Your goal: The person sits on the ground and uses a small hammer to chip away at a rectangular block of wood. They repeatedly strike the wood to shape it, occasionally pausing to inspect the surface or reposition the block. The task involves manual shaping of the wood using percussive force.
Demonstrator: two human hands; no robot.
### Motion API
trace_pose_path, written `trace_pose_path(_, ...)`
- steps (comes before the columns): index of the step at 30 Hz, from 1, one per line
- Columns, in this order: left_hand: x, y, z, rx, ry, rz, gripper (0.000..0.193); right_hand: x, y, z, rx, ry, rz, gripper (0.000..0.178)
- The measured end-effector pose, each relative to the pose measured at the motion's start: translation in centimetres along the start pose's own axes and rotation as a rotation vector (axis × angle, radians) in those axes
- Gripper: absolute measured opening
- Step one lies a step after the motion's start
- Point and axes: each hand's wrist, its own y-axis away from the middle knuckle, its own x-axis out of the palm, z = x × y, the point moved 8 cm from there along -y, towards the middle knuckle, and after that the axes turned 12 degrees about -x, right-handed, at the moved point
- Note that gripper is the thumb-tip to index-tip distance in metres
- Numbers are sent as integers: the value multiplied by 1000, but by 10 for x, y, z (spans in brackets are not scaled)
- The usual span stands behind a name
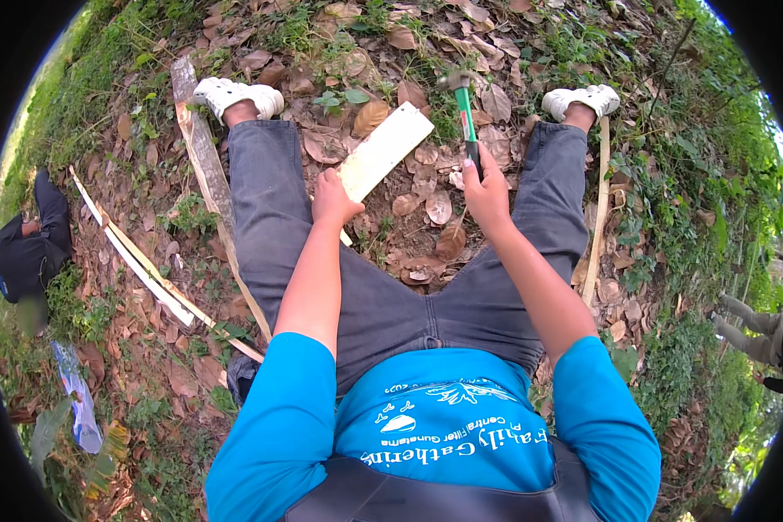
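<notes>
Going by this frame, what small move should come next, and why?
Probably bring the hammer leftward over the pale board. The right hand already grips the hammer by its black handle, and the left hand holds the board's near end, but the hammer head is off to the right, apart from the board.

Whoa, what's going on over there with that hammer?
Someone's left hand grips the near end of a flat, pale board. Their right hand holds a hammer by the black part of its green-and-black handle, with its metal head pointing away from them. Right now the hammer isn't touching the board. Long wood strips lie to the left on the leafy ground.
</notes>
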Motion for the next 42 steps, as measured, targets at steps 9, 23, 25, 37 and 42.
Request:
trace_pose_path(9,15,-7,2,-54,-132,60,94,50,6,-45,33,341,223,43)
trace_pose_path(23,17,-8,14,-61,-149,52,94,-125,-78,203,-518,-355,-573,26)
trace_pose_path(25,17,-8,15,-67,-166,52,94,-71,-66,153,-441,-368,-500,25)
trace_pose_path(37,19,-11,10,-42,-185,82,92,-87,-77,129,-164,-275,-247,15)
trace_pose_path(42,17,-12,11,-34,-190,59,91,-155,-85,211,-523,-339,-614,15)
